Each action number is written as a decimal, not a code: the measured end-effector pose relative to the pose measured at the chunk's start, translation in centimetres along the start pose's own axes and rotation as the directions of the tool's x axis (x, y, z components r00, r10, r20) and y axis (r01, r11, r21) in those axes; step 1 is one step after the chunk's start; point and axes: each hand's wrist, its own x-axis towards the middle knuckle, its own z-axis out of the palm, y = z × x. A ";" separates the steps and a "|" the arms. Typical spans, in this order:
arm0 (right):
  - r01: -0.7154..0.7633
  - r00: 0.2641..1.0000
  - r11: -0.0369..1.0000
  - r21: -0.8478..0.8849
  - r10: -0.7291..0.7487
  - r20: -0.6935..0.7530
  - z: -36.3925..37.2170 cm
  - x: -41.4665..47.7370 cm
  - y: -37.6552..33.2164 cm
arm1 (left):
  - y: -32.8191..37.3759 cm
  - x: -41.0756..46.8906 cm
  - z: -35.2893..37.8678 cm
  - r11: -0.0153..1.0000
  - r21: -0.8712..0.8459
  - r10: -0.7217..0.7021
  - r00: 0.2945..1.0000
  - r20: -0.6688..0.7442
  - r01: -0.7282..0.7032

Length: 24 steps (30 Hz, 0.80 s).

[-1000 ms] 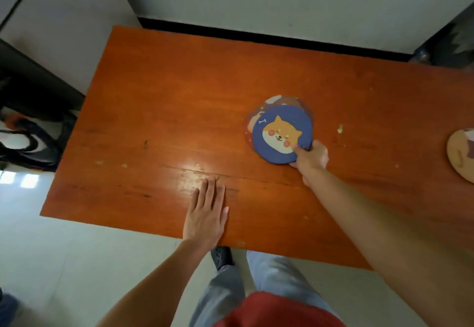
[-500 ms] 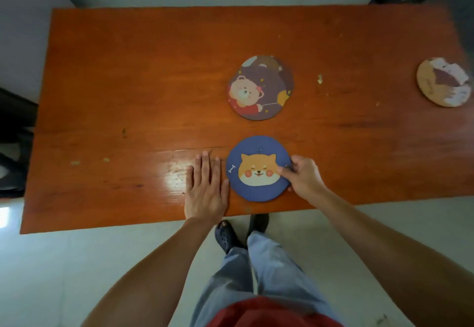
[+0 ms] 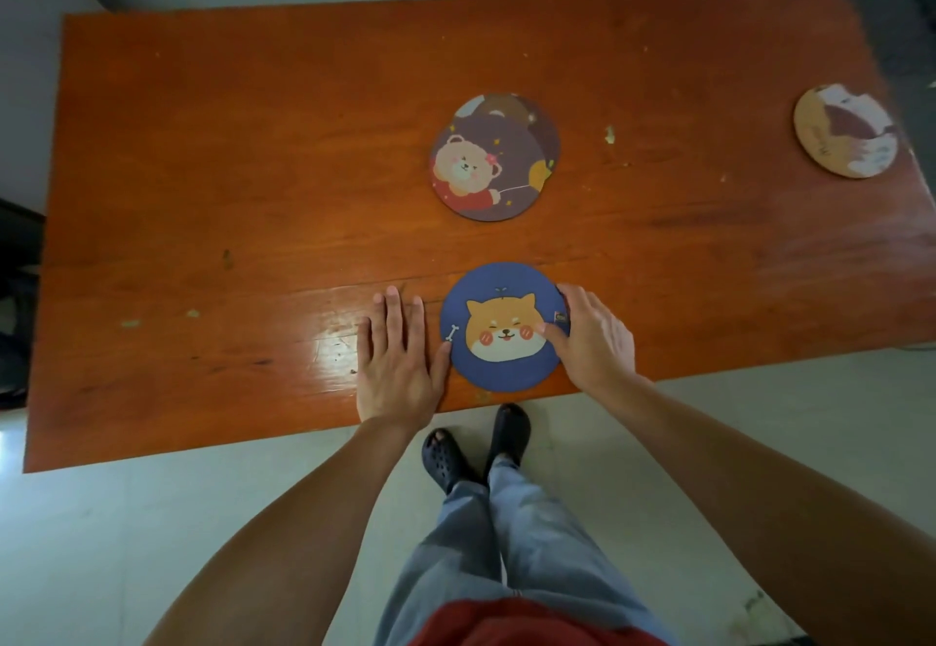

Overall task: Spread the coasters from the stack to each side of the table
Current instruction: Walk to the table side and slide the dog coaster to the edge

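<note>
A: Where was the blue dog coaster [image 3: 499, 336]?

B: Flat on the orange tabletop [image 3: 253, 179] near its near edge; the right hand [image 3: 590, 336] lay on its right rim, fingers [image 3: 549, 334] bent over the edge with the thumb pressed on the picture, gripping the coaster.

A: And the left hand [image 3: 397, 356]?

B: Palm down just left of it, fingers spread flat and holding nothing; the thumb touched the coaster's left rim.

A: The stack [image 3: 494, 159]?

B: Farther back at the middle, a bear coaster on top; another coaster [image 3: 843, 131] lay at the far right end.
</note>
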 end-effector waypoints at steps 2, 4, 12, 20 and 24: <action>-0.009 1.000 1.000 0.022 0.008 0.019 0.1 -0.1 0.0 | -0.1 0.0 0.1 1.000 0.004 0.003 1.000 0.001 -0.003; -0.006 0.999 0.999 0.035 0.005 0.039 0.2 -0.3 0.0 | -0.1 0.0 0.2 1.000 0.002 0.004 1.000 0.003 -0.004; 0.051 0.996 0.987 -0.152 -0.039 0.082 0.1 0.3 0.2 | -0.3 0.1 0.4 1.000 0.026 0.015 1.000 0.010 -0.015; 0.188 0.981 0.914 -0.360 -0.156 0.117 -2.6 1.4 -3.1 | -1.1 -0.2 -3.6 0.994 0.053 0.079 0.980 0.183 -0.091; 0.447 0.894 0.838 -0.313 -0.434 0.113 -4.1 2.4 -10.0 | -3.2 -2.6 -8.0 0.996 -0.084 0.022 0.988 0.154 -0.010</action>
